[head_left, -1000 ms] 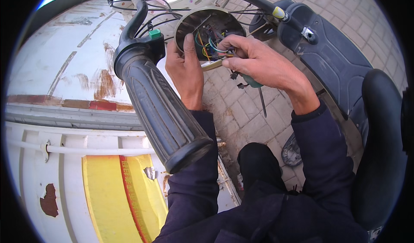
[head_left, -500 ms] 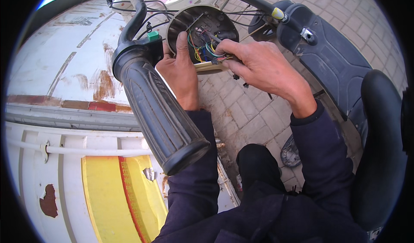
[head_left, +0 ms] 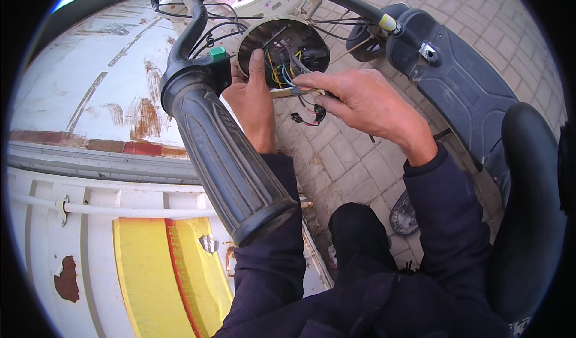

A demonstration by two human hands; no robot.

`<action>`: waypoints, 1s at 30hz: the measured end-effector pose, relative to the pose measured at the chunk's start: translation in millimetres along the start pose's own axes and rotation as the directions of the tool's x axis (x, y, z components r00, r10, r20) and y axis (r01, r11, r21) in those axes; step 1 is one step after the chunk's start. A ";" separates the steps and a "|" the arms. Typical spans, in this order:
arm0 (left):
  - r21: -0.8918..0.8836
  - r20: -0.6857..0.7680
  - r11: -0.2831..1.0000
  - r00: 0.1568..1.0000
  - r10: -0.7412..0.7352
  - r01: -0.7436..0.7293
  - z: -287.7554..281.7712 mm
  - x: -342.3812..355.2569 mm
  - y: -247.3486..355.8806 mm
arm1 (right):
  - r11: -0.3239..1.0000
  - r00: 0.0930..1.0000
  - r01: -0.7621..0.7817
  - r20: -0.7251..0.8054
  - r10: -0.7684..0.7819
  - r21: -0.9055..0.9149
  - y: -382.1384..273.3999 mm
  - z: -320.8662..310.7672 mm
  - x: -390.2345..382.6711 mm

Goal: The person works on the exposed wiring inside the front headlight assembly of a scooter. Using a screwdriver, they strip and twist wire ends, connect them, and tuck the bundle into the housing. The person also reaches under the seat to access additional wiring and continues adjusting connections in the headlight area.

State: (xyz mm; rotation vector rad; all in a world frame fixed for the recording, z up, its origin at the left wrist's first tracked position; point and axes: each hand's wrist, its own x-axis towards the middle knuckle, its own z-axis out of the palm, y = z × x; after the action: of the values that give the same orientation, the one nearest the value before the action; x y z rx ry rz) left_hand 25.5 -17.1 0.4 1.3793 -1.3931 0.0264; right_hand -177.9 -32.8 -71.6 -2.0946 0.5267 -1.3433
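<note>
A round, hollow housing [head_left: 313, 35], like a headlamp shell, hangs open below the handlebar. Inside it is a tangle of thin coloured wires [head_left: 287, 75]. My left hand [head_left: 254, 113] grips the shell's left side, its thumb laid up along the inside and its other fingers hidden behind. At the lower right rim, my right hand [head_left: 377, 102] pinches a bundle of wires between thumb and fingers. Below those fingertips a black connector [head_left: 320, 114] dangles on short leads, with a smaller black plug [head_left: 296, 117] beside it.
The black handlebar grip [head_left: 225, 161] juts towards me over my left forearm, with a green switch [head_left: 217, 53] near its far end. On the right are a dark footboard [head_left: 462, 92] and black seat [head_left: 531, 188]. A white rusty panel [head_left: 96, 92] stands left, paving [head_left: 342, 170] below.
My right hand has shifted slightly down, out of the shell towards its rim, and the connectors now hang more visibly below it. The shell and handlebar have turned slightly right.
</note>
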 end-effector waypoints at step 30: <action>-0.351 0.093 0.925 0.988 -0.123 0.148 6.5 -26.6 -6.3 | 0.489 0.835 -0.479 0.207 0.509 0.729 13.2 13.9 7.3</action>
State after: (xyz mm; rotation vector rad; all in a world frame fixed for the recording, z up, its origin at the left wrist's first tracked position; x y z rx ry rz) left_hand 17.8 -5.4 -24.0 1.1744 -1.2803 -0.3544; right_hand -162.4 -43.4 -79.8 -1.0824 0.4221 -0.9889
